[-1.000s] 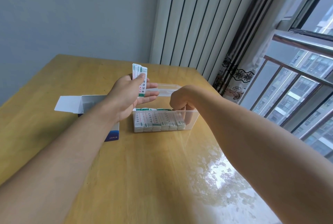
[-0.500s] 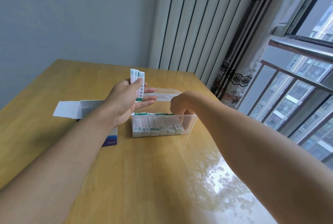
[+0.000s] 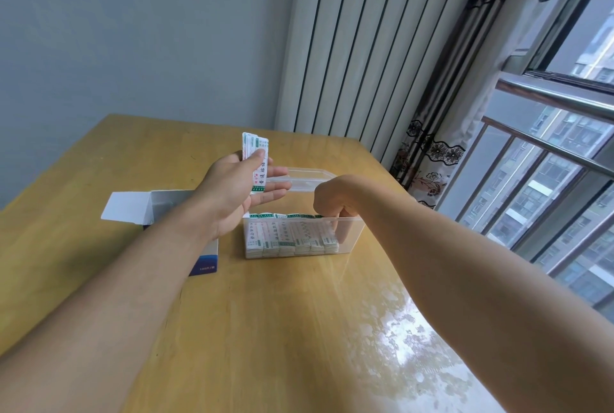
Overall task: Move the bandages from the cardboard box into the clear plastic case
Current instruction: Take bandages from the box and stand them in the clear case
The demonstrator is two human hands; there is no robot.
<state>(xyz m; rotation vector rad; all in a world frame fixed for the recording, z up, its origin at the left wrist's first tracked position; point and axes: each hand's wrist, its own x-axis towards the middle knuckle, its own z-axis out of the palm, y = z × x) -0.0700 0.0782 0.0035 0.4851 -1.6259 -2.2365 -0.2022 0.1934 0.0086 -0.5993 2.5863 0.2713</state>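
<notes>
One wooden table point(image 3: 265, 329), two bare forearms over it.

Left hand point(image 3: 232, 191): raised above the table's middle, thumb pressed across one small sheaf of bandages point(image 3: 255, 160), fingers straight behind it. The sheaf stands upright and fans slightly at its top; the strips in it overlap too closely to count.

Right hand point(image 3: 335, 198): knuckles up, fingers curled down into the right end of the clear plastic case point(image 3: 352, 236). One fingertip shows through the front wall, touching the last stack. Whether the fingers pinch a strip there cannot be told.

One clear plastic case, toward the far right part of the table, open on top. Inside it, a row of packed bandages point(image 3: 289, 238): six stacks side by side seen through the front wall, filling the case from its left end nearly to its right end.

One clear lid point(image 3: 305, 178) lies just behind the case, nearer the table's far edge.

One cardboard box point(image 3: 172, 210), white and blue, just left of the case, partly hidden under the left forearm, its one end flap open and pointing toward the table's left edge. Its contents are not visible.
</notes>
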